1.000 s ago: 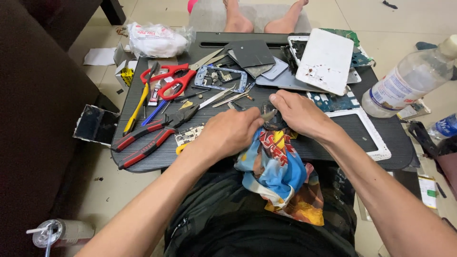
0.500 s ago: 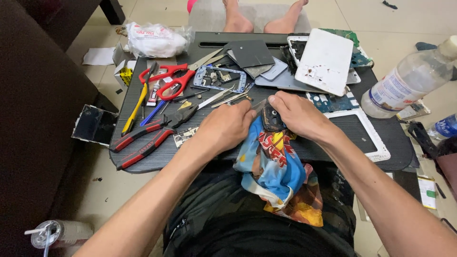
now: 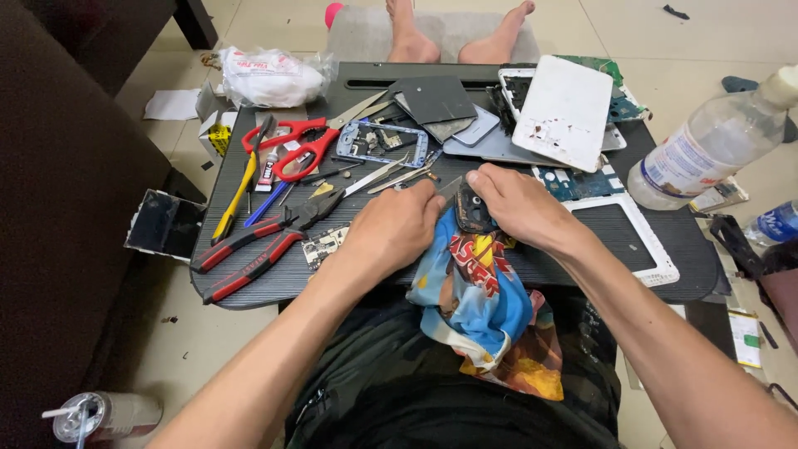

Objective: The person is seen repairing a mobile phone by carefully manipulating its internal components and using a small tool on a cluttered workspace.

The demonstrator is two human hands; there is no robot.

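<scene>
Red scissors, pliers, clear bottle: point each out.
red scissors [image 3: 301, 143], head view, on the red handle loops.
pliers [image 3: 264, 241], head view, on the red-and-black handles.
clear bottle [image 3: 706, 154], head view, on the middle of its body.

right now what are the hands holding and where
Both the left hand and the right hand pinch a small dark phone part by its side edges, over a colourful cloth.
</scene>
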